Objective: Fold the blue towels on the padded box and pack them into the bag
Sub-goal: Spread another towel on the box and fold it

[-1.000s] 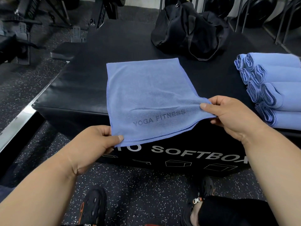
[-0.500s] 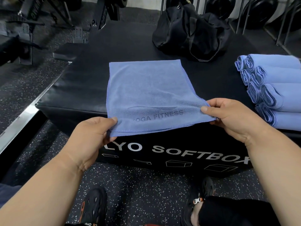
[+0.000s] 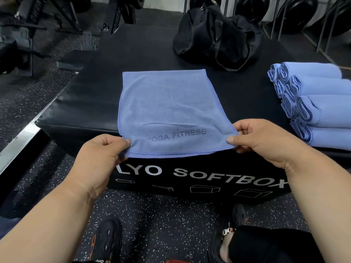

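**Observer:** Site notes. You stood at the padded box (image 3: pixel 91 114), lettered "SOFTBOX" on its near face. The black duffel bag (image 3: pixel 218 38) slumped at the far side of the top; I could not tell whether its mouth gaped. A stack of rolled blue towels (image 3: pixel 319 103) lay at the right edge. One blue towel (image 3: pixel 167 103), printed "YOGA FITNESS", lay flat in the middle, its near hem at the box's front edge.

**Operator:** And the hands?

**Observer:** Your left hand (image 3: pixel 95 164) pinched the near left corner between thumb and fingers. Your right hand (image 3: pixel 266 141) pinched the near right corner the same way. Both corners were lifted slightly off the padding.

**Operator:** How would you have judged the fold?

**Observer:** As barely begun. In my view you needed to carry both corners away together at even height, lay the near hem square on the far hem, then smooth flat before letting go. A skewed carry would have left the stitched edges mismatched.

**Operator:** Room to work?

**Observer:** Bare padding lay open left of the towel and beyond it, up to the bag. The right side was tighter; the stack sat near your right wrist. The front edge dropped straight to the speckled floor (image 3: pixel 161 224), so a loose hem could have slid off.
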A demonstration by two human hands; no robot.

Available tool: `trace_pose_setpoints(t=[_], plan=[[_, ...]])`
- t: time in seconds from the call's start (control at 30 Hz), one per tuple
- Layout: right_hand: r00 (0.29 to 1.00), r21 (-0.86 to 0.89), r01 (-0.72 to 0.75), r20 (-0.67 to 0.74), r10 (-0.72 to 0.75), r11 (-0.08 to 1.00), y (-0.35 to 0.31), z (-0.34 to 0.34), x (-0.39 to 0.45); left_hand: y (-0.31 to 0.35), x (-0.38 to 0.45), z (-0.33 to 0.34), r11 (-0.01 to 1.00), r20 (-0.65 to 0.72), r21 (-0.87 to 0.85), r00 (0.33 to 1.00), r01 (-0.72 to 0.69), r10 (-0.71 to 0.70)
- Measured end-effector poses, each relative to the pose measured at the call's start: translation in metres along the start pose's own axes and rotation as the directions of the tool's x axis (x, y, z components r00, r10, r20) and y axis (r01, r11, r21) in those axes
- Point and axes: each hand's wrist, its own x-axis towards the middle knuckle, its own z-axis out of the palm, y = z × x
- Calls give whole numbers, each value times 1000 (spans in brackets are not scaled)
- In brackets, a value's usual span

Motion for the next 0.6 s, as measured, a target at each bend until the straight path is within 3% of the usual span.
trace_pose_setpoints(t=[0.2,0.6], plan=[[990,43,-53,-125,58,998,3,0,1,-1,1,0,991,-2,-66,993,120,-121],[975,16,-101,-197,102,995,-1,4,3,-3,5,-5,950,27,-255,983,181,-180]])
